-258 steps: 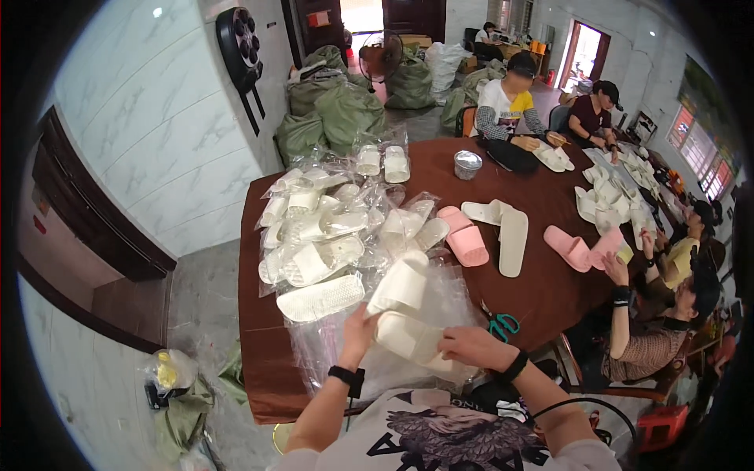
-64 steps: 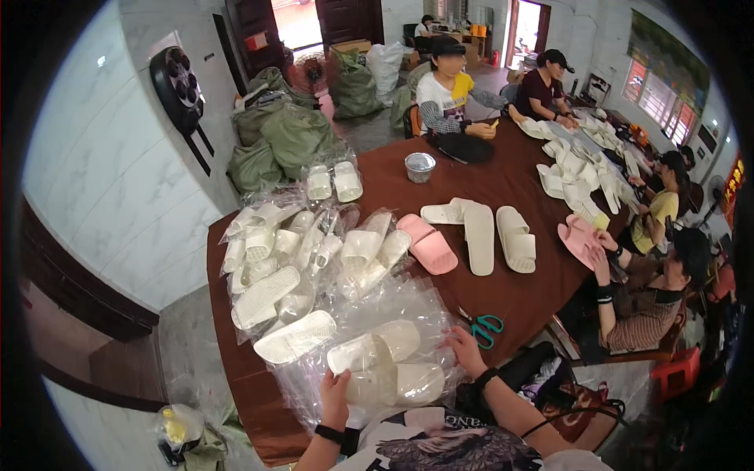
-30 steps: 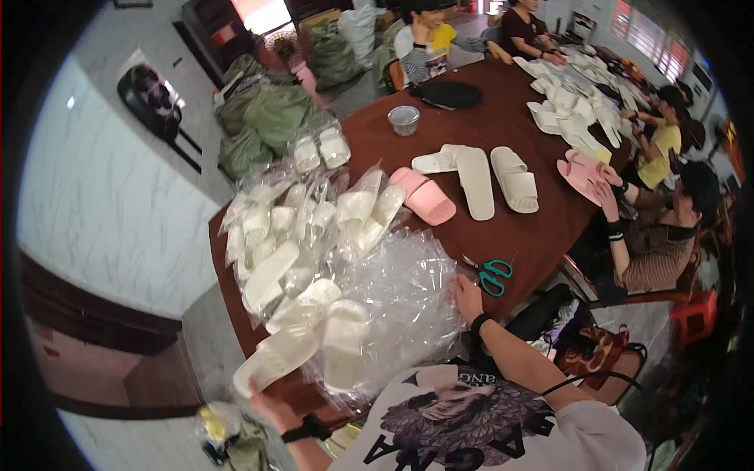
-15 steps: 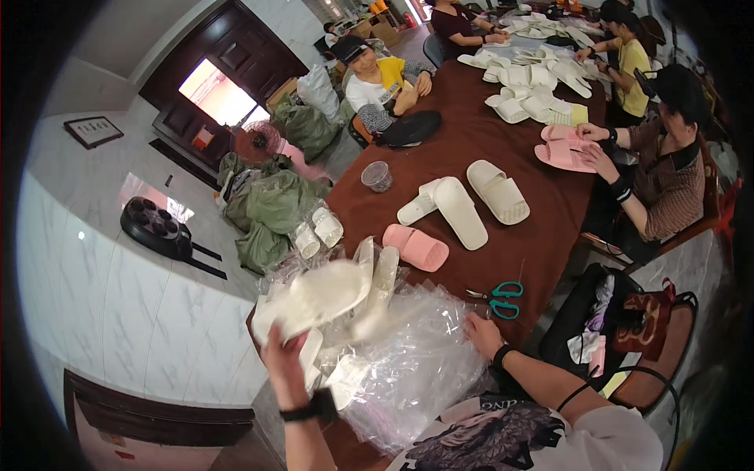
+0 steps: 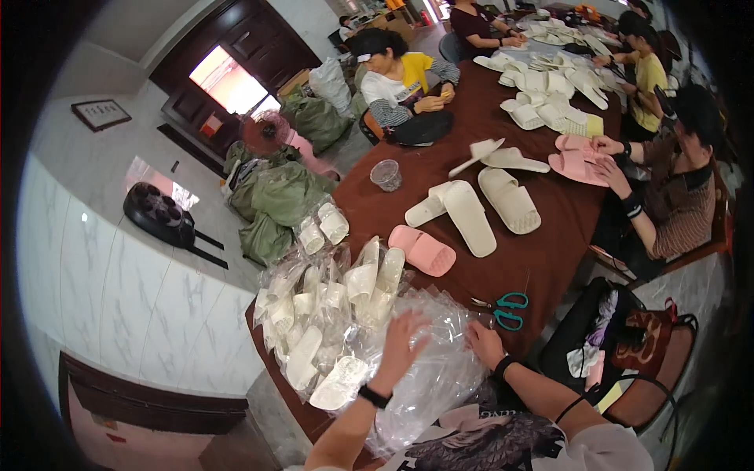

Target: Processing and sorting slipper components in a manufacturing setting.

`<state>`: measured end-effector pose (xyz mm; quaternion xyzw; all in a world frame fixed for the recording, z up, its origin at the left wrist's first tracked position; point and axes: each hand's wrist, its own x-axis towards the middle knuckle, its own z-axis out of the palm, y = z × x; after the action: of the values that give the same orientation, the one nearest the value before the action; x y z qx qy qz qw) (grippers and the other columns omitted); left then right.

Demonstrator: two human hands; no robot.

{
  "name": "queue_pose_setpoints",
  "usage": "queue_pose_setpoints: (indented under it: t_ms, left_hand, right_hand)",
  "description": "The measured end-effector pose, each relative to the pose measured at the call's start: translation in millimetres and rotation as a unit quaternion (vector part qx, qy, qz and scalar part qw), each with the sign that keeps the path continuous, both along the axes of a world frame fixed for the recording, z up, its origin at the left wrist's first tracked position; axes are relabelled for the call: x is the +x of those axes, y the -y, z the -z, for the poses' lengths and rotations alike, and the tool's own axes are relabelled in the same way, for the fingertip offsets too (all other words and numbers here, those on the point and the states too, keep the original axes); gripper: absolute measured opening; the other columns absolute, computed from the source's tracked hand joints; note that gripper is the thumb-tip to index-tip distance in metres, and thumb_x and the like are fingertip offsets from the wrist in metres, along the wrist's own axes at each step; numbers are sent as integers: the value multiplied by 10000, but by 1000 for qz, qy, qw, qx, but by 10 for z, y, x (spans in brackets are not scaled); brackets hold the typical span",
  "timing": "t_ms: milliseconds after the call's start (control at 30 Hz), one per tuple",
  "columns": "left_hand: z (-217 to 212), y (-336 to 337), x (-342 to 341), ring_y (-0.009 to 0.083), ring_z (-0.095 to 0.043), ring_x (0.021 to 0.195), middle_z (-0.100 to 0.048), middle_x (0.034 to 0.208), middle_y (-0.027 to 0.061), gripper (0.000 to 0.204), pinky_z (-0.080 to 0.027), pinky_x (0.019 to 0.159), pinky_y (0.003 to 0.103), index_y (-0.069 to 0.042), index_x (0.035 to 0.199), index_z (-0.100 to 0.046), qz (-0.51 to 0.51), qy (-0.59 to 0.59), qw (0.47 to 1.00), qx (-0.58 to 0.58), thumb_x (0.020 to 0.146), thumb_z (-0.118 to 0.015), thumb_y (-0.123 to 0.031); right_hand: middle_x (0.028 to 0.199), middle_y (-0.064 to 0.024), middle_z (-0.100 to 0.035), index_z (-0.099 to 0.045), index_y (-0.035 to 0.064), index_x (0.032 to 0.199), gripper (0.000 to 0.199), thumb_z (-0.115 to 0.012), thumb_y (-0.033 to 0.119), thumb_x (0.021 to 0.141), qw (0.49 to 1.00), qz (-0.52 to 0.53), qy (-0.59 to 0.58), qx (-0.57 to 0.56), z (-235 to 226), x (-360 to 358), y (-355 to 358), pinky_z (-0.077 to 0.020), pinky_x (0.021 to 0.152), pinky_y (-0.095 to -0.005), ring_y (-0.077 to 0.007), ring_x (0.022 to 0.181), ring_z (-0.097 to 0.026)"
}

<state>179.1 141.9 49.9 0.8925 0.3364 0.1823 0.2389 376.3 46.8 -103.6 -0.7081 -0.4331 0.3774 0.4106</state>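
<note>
My left hand (image 5: 402,345) hovers over a heap of clear plastic bags (image 5: 440,369), fingers spread and holding nothing. On the heap's right edge my right hand (image 5: 484,344) is closed, its fingertips pressed on the edge of a bag. Left of the bags lies a pile of white slippers (image 5: 305,358), many wrapped in clear plastic. Beyond the bags sit a pink slipper (image 5: 422,251) and several loose white slippers (image 5: 471,218). Farther back, one white slipper (image 5: 474,157) is tilted up beside another; whether it touches the table I cannot tell.
Green-handled scissors (image 5: 510,311) lie right of my right hand. A clear plastic tub (image 5: 386,176) stands on the brown-covered table (image 5: 542,243). Co-workers sit along both sides; one at the right handles pink slippers (image 5: 577,161). A chair with bags (image 5: 628,345) stands at the right.
My left hand has let go of the white slipper at the left pile and moved right, over the bags. Two white slippers have appeared farther up the table. The co-worker at far left has bent forward.
</note>
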Motion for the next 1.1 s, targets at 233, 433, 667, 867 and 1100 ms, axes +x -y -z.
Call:
queue_pose_setpoints:
  t_ms: [233, 433, 667, 867, 1100]
  left_hand:
    - [740, 1238, -981, 416, -101, 1447, -177, 1584, 91, 765, -102, 1022, 773, -302, 1440, -410, -151, -266, 952, -25, 775, -670, -579]
    - [1165, 1375, -1113, 435, -76, 1448, -156, 1590, 98, 871, -110, 1014, 782, -297, 1466, -365, -271, -198, 942, -32, 724, -682, -625]
    - [1132, 1266, -1419, 359, -221, 1385, -287, 1496, 87, 778, -204, 1009, 667, -264, 1423, -411, -266, -114, 939, -188, 752, -708, -522]
    - [485, 547, -1769, 290, -609, 988, -653, 1041, 113, 395, -483, 828, 419, -65, 1156, -609, -467, 64, 881, 33, 800, -719, -198]
    - [829, -361, -1728, 338, -630, 967, -664, 986, 145, 326, -413, 831, 601, -90, 1073, -560, -467, -66, 863, 182, 821, -679, -260]
  right_hand:
    - [815, -156, -679, -554, 66, 1138, 262, -557, 177, 901, 998, -53, -28, -19, -280, 137, 59, -523, 687, -442, -358, 734, -670]
    - [1296, -169, -534, -499, 185, 1317, 479, -605, 153, 850, 927, -119, 306, 182, -990, -168, 25, -412, 992, -474, -349, 1207, -504]
    - [1567, -122, -224, -368, 280, 1461, 623, -569, 294, 872, 820, -384, 416, 87, -320, -114, 108, -164, 1089, -671, -349, 1448, -180]
    - [1566, -133, -226, -349, 292, 1468, 642, -561, 315, 862, 825, -396, 403, 24, -382, -136, 95, -147, 1100, -668, -360, 1445, -190]
    - [1567, -125, -222, -321, 309, 1480, 655, -571, 352, 876, 812, -418, 407, 20, -373, -174, 110, -160, 1096, -669, -355, 1451, -175]
